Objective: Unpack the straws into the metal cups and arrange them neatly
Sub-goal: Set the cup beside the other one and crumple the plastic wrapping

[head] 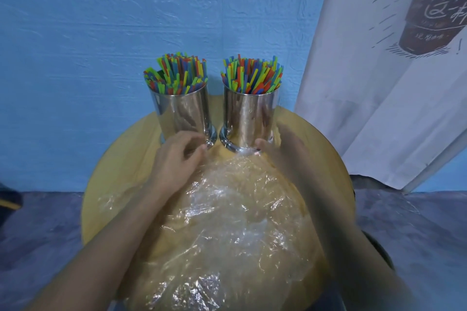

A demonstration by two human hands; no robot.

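Straws (177, 73) stand packed in two cups just beyond the hands: left cup (183, 113) ahead of the left hand (177, 156), right cup (250, 116) beside the right hand (285, 151). Left hand is loosely curled, gripping nothing; the right is blurred, its grip unclear. Bag (227, 222) lies between the wrists on the table (121, 159).

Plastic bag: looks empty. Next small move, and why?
Likely clear the plastic bag off the table: left cup and right cup are packed with straws, the bag looks empty, and left hand and right hand are at its far end.
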